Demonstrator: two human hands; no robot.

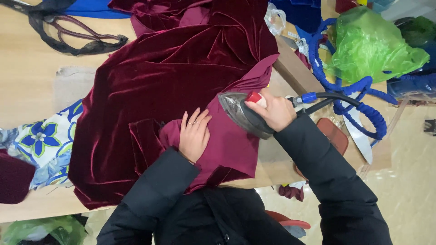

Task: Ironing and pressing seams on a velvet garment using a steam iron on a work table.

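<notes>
— Pale wood desk (27,81), cluttered all round, and the burgundy velvet (172,72) spread across most of it. What worries you?

— Nearest first: the left hand (194,135) lies flat and open on the folded matte underside of the cloth, fingers spread, gripping nothing, only pressing the fold down. The steam iron (240,113) sits just beside those fingertips, its pointed nose aimed toward them. If it slides that way, I judge the fingers could get scorched.

— And the right hand (272,110)?

— Its grip is closed round the iron's handle, thumb by the red button. The black hose (331,97) and the blue coiled cord (363,90) trail off past the desk's edge; a snag there could jerk the iron off its line.

— Anything about the fabric itself?

— Velvet pile likely crushes or goes shiny if the soleplate rests too long in one spot. The iron is on the smooth reverse side, near the desk's right edge, where the cloth hangs close to the drop and could slip.

— How does it look?

— Deep wine red, glossy, with soft ripples further up the desk; one folded corner shows the duller backing. A floral blue cloth (45,140) lies at the left, a green plastic bag (372,45) far right.
</notes>
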